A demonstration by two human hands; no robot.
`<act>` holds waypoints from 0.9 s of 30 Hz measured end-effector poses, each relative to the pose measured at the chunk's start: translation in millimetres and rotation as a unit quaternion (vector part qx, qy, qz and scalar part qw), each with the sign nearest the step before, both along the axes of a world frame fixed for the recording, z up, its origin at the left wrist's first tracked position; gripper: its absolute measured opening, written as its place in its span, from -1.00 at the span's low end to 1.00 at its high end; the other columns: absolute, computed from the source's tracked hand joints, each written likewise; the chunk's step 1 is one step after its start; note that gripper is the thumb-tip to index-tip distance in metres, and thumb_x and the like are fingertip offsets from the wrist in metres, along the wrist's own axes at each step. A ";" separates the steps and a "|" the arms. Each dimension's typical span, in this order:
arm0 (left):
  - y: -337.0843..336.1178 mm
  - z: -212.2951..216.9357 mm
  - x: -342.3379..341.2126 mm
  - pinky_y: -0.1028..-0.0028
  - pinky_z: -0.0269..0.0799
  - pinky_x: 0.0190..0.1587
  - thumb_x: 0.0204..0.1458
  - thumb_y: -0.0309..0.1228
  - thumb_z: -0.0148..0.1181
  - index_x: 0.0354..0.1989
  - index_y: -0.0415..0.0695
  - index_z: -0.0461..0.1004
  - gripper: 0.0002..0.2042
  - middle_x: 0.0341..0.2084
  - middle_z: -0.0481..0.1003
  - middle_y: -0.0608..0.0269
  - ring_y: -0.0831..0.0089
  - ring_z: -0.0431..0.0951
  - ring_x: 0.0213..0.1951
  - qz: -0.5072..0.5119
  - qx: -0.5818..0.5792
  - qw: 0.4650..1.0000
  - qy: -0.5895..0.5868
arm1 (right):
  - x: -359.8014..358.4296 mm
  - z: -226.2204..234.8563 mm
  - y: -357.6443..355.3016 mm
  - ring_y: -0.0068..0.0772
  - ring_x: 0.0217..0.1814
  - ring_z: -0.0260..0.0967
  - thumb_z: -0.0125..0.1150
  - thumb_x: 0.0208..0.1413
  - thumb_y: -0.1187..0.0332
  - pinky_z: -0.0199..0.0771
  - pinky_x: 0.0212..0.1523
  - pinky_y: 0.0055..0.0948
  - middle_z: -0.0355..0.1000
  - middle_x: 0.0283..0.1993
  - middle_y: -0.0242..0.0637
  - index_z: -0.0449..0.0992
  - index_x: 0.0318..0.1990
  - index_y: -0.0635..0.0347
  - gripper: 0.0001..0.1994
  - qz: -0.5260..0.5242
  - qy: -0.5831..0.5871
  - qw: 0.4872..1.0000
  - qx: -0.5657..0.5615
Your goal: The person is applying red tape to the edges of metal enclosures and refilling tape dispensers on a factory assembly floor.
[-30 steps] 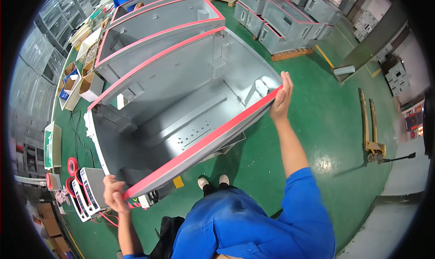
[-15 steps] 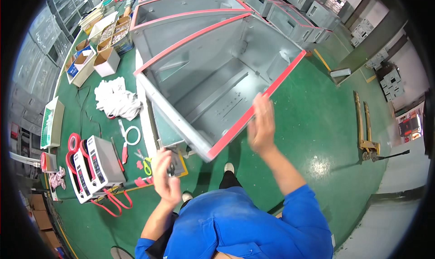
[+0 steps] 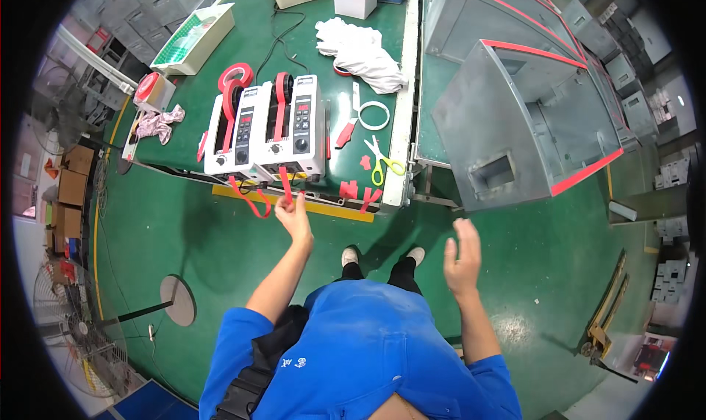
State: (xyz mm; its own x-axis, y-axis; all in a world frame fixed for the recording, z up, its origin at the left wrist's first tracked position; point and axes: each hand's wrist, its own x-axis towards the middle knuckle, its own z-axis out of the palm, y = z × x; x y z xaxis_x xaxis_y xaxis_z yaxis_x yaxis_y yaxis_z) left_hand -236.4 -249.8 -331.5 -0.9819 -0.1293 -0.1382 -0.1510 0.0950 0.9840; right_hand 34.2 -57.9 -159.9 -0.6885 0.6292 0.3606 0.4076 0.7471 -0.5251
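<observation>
Watching remotely, I see my left hand [image 3: 293, 215] pinching red tape [image 3: 284, 179], likely because it hangs handily from the dispenser [image 3: 309, 122], and my empty right hand [image 3: 463, 262], thumb apart, near the cabinet [image 3: 468, 122].

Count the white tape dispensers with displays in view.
2. Side by side at the near edge of the green table: left dispenser, right dispenser, the latter just beyond the left hand. Neither is hidden; any outside the view can't be counted.
</observation>
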 end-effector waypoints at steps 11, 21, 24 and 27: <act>-44.0 45.4 -4.3 0.65 0.18 -0.49 0.04 -0.44 0.02 -0.54 -0.22 0.31 -0.84 -0.61 0.30 0.42 0.68 0.25 -0.56 -0.327 -0.047 0.935 0.128 | -11.8 -48.4 -58.1 -0.08 0.05 0.19 0.07 -0.04 0.36 0.19 0.07 -0.27 0.27 -0.04 -0.05 0.34 -0.11 0.31 -0.68 0.102 -0.006 0.986 -0.131; 33.7 157.6 113.7 0.55 0.32 -0.51 -0.05 -0.56 0.09 -0.46 -0.24 0.31 -0.92 -0.57 0.40 0.18 0.50 0.42 -0.55 -0.662 0.040 0.730 0.166 | -31.3 38.2 -21.7 -0.28 -0.27 0.29 0.13 -0.10 0.27 0.26 -0.23 -0.35 0.33 -0.34 -0.27 0.40 -0.29 0.17 -0.77 0.271 0.030 0.962 -0.017; 68.0 174.3 110.2 0.54 0.33 -0.54 -0.07 -0.53 0.14 -0.48 -0.23 0.31 -0.89 -0.60 0.41 0.19 0.49 0.44 -0.57 -0.695 -0.003 0.693 0.190 | -4.1 62.1 19.7 -0.37 -0.38 0.31 0.16 -0.10 0.26 0.27 -0.31 -0.42 0.34 -0.46 -0.39 0.44 -0.39 0.12 -0.83 0.238 0.008 0.971 -0.003; 107.7 198.3 107.1 0.57 0.31 -0.56 -0.06 -0.52 0.13 -0.45 -0.23 0.35 -0.92 -0.63 0.40 0.25 0.57 0.41 -0.61 -0.706 -0.022 0.682 0.191 | 24.7 77.9 56.9 -0.37 -0.39 0.31 0.15 -0.08 0.29 0.28 -0.34 -0.44 0.33 -0.46 -0.40 0.44 -0.42 0.12 -0.87 0.195 -0.022 0.980 0.018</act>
